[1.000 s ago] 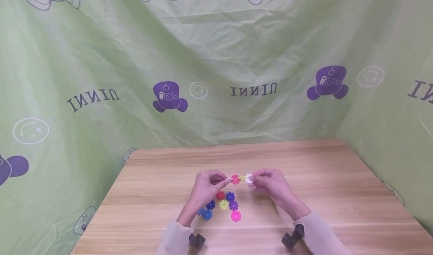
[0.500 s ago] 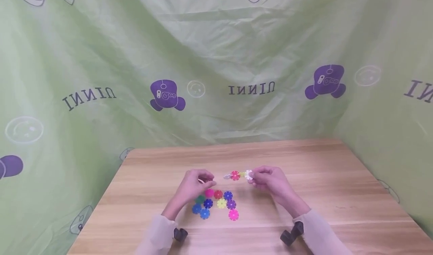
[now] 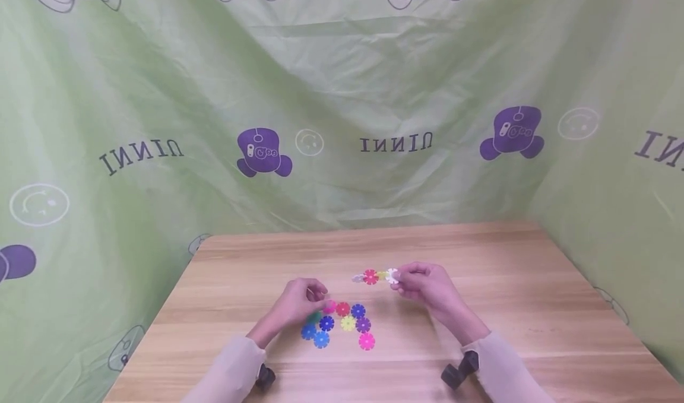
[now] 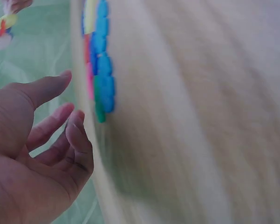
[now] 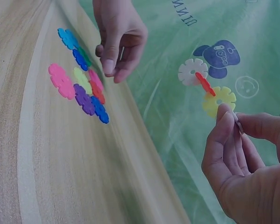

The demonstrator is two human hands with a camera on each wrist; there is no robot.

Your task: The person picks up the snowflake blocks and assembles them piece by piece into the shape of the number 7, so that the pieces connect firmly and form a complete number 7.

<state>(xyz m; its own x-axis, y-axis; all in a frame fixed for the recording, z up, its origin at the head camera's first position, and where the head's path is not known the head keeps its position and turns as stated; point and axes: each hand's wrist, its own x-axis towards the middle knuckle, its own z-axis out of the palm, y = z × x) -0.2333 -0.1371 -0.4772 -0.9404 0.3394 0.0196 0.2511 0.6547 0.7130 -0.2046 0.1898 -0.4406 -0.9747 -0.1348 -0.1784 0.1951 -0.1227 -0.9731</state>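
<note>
Your right hand [image 3: 430,281] pinches the near end of a chain of notched, flower-shaped plastic discs [image 3: 371,277], held above the wood-grain bench [image 3: 481,260]. The white end disc [image 5: 237,122] sits edge-on between thumb and fingers, mostly covered by them.

Your left hand [image 3: 296,302] has thumb and fingers apart, beside a flat cluster of coloured notched plastic discs [image 3: 348,323]; it partly hides the cluster's green disc [image 3: 314,318]. The head view overlaps thumb and pink disc [image 3: 330,307] — you cannot tell contact there; the left wrist view shows a gap. That view is blurred, with the chain partly cut off at upper left.

Writing: purple lettering [image 3: 396,142] on the green printed cloth [image 3: 342,82] runs mirror-reversed, apparently "UINNI"; cropped at the right edge.

Your right wrist view shows the chain's far white disc [image 5: 193,71] nearly face-on — only a pale blur from the head — with a red disc [image 5: 205,84] and a yellow disc [image 5: 220,99] following.
</note>
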